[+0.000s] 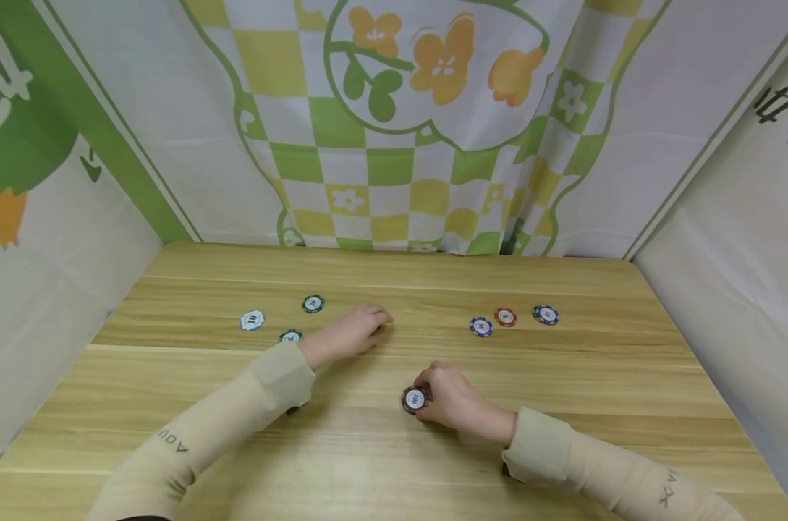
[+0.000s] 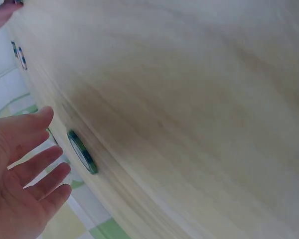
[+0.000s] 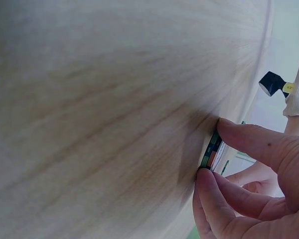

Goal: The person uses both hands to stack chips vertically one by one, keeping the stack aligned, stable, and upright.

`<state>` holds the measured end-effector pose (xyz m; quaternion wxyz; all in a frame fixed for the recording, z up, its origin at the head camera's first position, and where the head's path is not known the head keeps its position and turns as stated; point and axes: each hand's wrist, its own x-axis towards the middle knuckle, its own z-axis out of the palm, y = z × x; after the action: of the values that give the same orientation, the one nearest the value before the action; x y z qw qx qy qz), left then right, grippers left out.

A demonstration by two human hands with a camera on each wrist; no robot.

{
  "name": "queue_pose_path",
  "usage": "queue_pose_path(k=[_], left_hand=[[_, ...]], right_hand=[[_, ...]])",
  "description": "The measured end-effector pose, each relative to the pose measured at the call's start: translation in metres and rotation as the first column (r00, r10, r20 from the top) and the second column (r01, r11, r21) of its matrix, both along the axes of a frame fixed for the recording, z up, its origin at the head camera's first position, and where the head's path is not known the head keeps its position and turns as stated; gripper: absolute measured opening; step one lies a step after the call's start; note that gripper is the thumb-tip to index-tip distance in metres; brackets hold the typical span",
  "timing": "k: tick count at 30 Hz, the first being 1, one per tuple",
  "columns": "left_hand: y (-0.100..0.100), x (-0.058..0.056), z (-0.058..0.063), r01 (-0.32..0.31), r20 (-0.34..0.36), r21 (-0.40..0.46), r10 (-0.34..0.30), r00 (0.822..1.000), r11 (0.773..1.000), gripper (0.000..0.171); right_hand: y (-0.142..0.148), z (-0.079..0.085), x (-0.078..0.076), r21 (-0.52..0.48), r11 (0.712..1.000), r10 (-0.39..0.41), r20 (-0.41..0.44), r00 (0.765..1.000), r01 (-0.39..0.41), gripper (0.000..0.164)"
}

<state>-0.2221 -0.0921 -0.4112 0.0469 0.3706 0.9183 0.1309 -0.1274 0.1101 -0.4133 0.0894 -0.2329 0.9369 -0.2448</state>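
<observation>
My right hand (image 1: 455,398) pinches a black poker chip (image 1: 414,399) marked 100 between thumb and fingertips, low over the table's middle. In the right wrist view, a green-and-dark rim (image 3: 211,149) lies against an orange-and-black one, so a second chip appears stacked with it. Reaching across the table, my left hand (image 1: 351,333) holds nothing; its fingers spread loosely in the left wrist view. Nearest to it are a green chip (image 1: 291,336), partly covered by the forearm, another green chip (image 1: 313,304) and a white chip (image 1: 252,320).
Toward the back right of the wooden table (image 1: 394,463) lie a blue chip (image 1: 481,327), a red chip (image 1: 506,317) and another blue chip (image 1: 547,315) overlapping a green one. A patterned curtain (image 1: 394,181) hangs behind the far edge, with white walls at both sides.
</observation>
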Motion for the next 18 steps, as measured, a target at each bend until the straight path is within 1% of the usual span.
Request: queue_pose_path(k=[4,8,10,13,18], left_hand=[[-0.0033,-0.0036,0.0001,-0.008,0.012,-0.050,0.009,1.000,0.999,0.031],[-0.0061,-0.0049,0.0002,-0.025,0.038,-0.068,0.028,0.999,0.997,0.028],[-0.0071,-0.0052,-0.0005,-0.034,0.039,-0.071,0.036,0.999,0.997,0.026],[-0.0081,-0.0055,-0.0019,-0.041,0.030,-0.069,0.043,0.999,0.997,0.024],[-0.0090,-0.0054,-0.0041,-0.039,-0.006,-0.077,0.038,0.999,0.996,0.022]], right_hand=[[0.0001,0.0001,0.0001,0.004,1.000,-0.006,0.012,1.000,0.006,0.037],[0.0001,-0.0003,0.0002,-0.007,1.000,-0.001,0.001,1.000,0.001,0.037],[0.0001,-0.0006,0.0003,-0.014,1.000,0.005,-0.010,1.000,-0.005,0.037],[0.0001,-0.0011,0.0000,-0.019,1.000,0.009,-0.021,1.000,-0.009,0.038],[-0.0001,-0.0006,0.0001,-0.018,1.000,0.003,-0.005,1.000,-0.003,0.038]])
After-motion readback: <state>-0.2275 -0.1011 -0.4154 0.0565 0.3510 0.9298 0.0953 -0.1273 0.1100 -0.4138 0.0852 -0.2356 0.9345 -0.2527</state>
